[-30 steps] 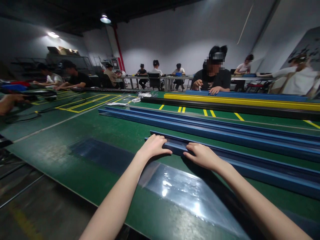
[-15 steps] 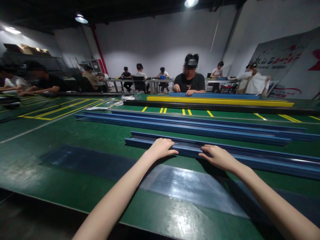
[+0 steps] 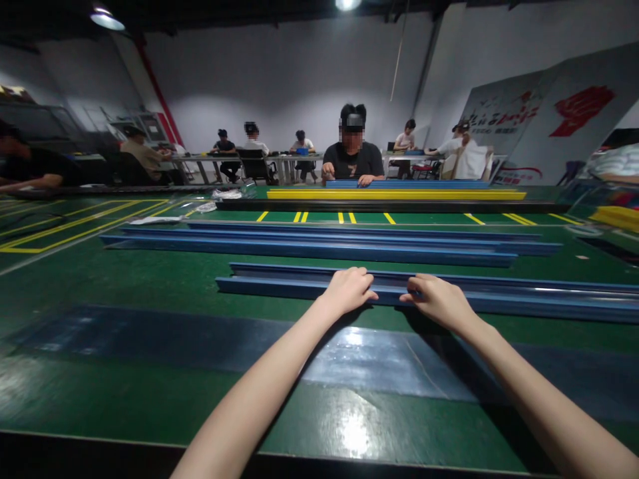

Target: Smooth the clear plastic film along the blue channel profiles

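A long blue channel-shaped profile lies crosswise on the green table, its open trough facing up. My left hand is closed over it, fingers reaching into the trough and thumb at the near wall. A short gap to the right, my right hand grips the same profile with curled fingers, its thumb along the near side. Whatever lies under the fingertips is hidden. Between my forearms and the profile, a dark, shiny flat strip runs along the table.
Beyond the profile lie more blue profiles, then a black one and a yellow one. A person sits across the table. Yellow tape lines mark the green table. Clear plastic wrapping lies at the back.
The view has turned to the right. Both hands have shifted right along the blue profile, the left one further, so they are closer together. My right fingers look more curled.
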### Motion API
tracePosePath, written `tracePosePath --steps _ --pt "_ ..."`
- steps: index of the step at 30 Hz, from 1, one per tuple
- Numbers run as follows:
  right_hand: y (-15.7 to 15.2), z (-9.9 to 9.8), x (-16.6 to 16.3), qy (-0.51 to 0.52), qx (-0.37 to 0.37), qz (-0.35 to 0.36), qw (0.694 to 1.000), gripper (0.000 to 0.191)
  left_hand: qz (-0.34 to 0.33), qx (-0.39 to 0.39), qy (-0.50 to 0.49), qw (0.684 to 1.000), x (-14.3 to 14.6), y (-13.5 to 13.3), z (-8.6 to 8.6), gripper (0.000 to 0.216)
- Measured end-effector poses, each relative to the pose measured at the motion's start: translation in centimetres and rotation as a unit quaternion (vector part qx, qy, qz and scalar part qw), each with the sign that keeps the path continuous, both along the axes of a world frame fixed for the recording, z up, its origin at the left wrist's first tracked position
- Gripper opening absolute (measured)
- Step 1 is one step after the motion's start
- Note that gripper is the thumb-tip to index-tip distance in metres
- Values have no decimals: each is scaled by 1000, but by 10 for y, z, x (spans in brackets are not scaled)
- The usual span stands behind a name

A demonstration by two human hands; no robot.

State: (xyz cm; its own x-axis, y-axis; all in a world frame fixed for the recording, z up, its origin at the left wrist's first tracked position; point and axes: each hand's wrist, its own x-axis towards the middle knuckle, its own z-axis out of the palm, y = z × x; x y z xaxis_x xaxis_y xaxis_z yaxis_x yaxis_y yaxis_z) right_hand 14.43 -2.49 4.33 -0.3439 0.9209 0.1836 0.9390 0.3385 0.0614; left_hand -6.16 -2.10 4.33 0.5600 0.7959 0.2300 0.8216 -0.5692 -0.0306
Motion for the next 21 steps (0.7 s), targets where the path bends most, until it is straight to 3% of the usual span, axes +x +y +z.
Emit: tracePosePath --steps 8,17,21 --pt "3 1 -18 1 -2 0 1000 24 14 -5 15 1000 -13 1 2 25" --pt "13 -4 -90 27 20 40 999 21 108 1 15 994 -77 -1 2 20" --pt "14 -7 -106 26 29 75 996 22 132 15 17 991 -104 0 1 20"
